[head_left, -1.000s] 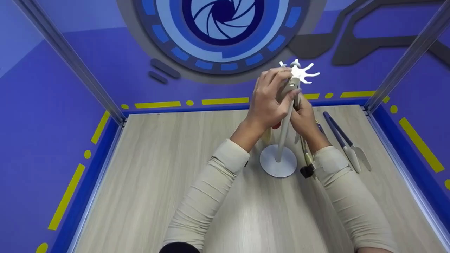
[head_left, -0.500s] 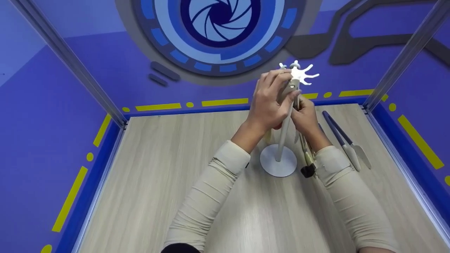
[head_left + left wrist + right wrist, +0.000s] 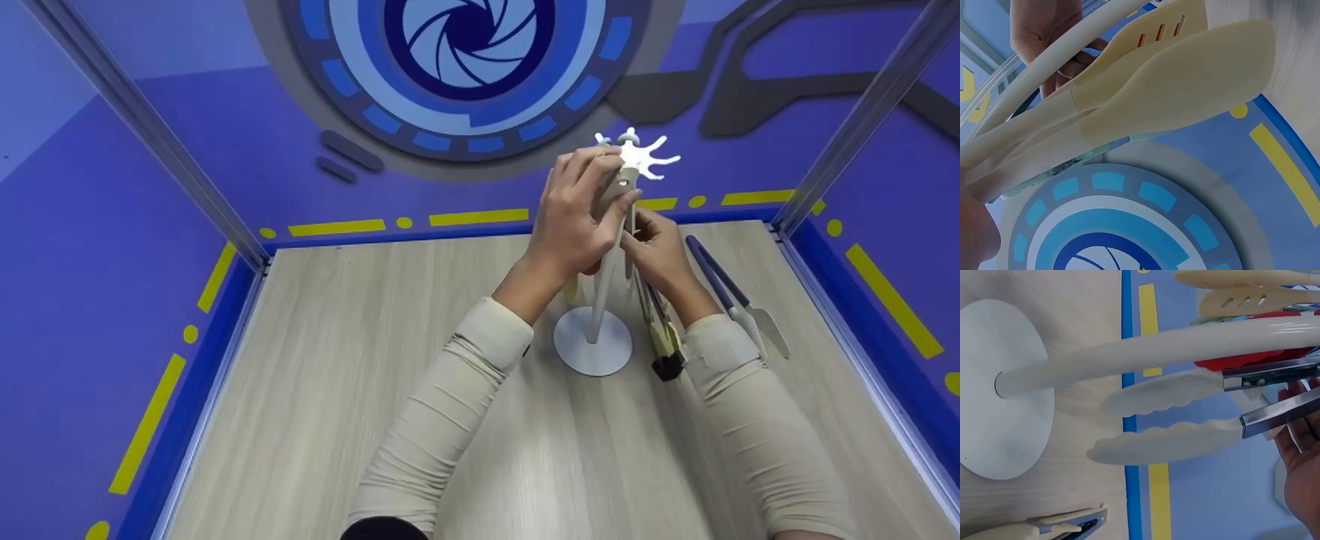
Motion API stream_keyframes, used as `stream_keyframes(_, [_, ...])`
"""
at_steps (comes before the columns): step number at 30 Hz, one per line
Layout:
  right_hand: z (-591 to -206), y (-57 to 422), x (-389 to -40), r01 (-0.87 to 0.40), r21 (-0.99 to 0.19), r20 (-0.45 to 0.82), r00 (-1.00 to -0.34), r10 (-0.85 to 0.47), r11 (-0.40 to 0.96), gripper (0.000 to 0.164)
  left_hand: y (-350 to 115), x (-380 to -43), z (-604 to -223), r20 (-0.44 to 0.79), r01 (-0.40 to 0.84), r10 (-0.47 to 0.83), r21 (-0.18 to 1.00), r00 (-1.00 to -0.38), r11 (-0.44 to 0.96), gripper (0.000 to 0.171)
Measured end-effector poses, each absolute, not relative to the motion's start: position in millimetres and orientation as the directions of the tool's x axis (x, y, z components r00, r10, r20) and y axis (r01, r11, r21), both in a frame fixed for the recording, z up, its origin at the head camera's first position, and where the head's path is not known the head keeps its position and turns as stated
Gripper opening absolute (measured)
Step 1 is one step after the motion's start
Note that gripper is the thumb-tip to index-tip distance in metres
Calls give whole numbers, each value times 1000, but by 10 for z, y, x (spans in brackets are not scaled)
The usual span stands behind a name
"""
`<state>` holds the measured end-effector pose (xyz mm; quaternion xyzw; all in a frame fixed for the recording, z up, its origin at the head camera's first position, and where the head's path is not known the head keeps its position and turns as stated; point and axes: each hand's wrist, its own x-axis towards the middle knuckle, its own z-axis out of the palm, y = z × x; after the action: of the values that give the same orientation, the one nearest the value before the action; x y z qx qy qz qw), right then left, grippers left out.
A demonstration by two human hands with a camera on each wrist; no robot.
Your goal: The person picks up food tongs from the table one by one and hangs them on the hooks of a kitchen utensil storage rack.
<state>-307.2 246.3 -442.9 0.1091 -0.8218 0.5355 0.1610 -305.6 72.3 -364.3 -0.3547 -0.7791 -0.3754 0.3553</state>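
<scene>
A white utensil stand (image 3: 613, 277) rises from a round base on the table, with a ring of curved hooks (image 3: 637, 159) at its top. My left hand (image 3: 574, 217) grips the stand just below the hooks, thumb against the pole. A cream spatula (image 3: 1196, 79) and a slotted turner (image 3: 1145, 42) hang there, their pale handles running towards that hand. On the pole's right side my right hand (image 3: 660, 251) holds metal-armed tongs (image 3: 1185, 441) with wavy pale tips spread apart. Its fingers (image 3: 1297, 430) curl behind the lower arm. The tongs' top end is hidden.
Another pair of tongs with navy handles (image 3: 712, 274) lies on the table to the right. Something red (image 3: 1258, 354) hangs behind the pole. A cream and grey utensil (image 3: 1067, 526) lies near the base (image 3: 1010, 433). A blue panelled wall (image 3: 405, 187) stands close behind.
My right hand has shifted slightly to the right, and its thumb and forefinger show more plainly. The left hand and the stand stay put.
</scene>
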Motion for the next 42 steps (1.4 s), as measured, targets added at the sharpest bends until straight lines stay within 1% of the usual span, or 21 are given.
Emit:
stream_keyframes(3, [-4438, 2497, -3052, -339, -852, 364, -931, -14, 398, 24, 723, -3057, -3639, 813, 816, 295, 334, -503, 472, 33])
stream_keyframes(7, [-4461, 2546, -3031, -375, -856, 398, -917, -8, 357, 25, 722, -3065, -3633, 805, 810, 304, 329, -510, 486, 34])
stream_keyframes(11, [-4499, 2594, -3033, -418, -864, 441, -897, 21, 279, 33, 727, -3075, -3632, 811, 809, 298, 321, -504, 493, 33])
stream_keyframes(14, [-4562, 2647, -3051, -399, -880, 428, -901, 67, 256, 44, 727, -3078, -3638, 812, 807, 294, 324, -505, 493, 31])
stream_keyframes(16, [-4636, 2700, -3087, -359, -893, 398, -911, 104, 272, 52, 725, -3076, -3639, 810, 806, 292, 329, -508, 492, 31])
stream_keyframes(21, [-4898, 2848, -3216, -212, -923, 278, -944, 176, 322, 69, 720, -3072, -3622, 812, 808, 285, 338, -510, 483, 30])
stream_keyframes(27, [-5179, 2937, -3254, -64, -902, 189, -947, 258, 428, 76, 723, -3065, -3618, 809, 807, 290, 335, -511, 486, 31])
stream_keyframes(29, [-5264, 2941, -3251, -20, -876, 176, -944, 280, 483, 72, 723, -3063, -3628, 809, 806, 291, 334, -511, 489, 31])
stream_keyframes(32, [-5392, 2937, -3250, 51, -815, 155, -941, 302, 577, 60, 722, -3064, -3641, 813, 807, 289, 328, -506, 490, 32])
stream_keyframes(34, [-5474, 2941, -3249, 93, -763, 138, -943, 302, 640, 57, 722, -3066, -3646, 816, 809, 287, 325, -501, 490, 32])
stream_keyframes(36, [-5549, 2951, -3240, 144, -711, 103, -947, 304, 688, 61, 725, -3064, -3645, 816, 809, 285, 327, -502, 489, 32])
stream_keyframes(38, [-5612, 2969, -3219, 201, -673, 41, -951, 308, 712, 68, 727, -3060, -3648, 813, 805, 283, 332, -508, 492, 32])
stream_keyframes(40, [-5661, 2988, -3199, 257, -645, -17, -947, 322, 720, 74, 730, -3050, -3649, 808, 802, 284, 340, -516, 492, 32])
stream_keyframes(42, [-5701, 3007, -3184, 302, -635, -68, -939, 338, 711, 76, 734, -3041, -3647, 804, 800, 287, 343, -521, 493, 32])
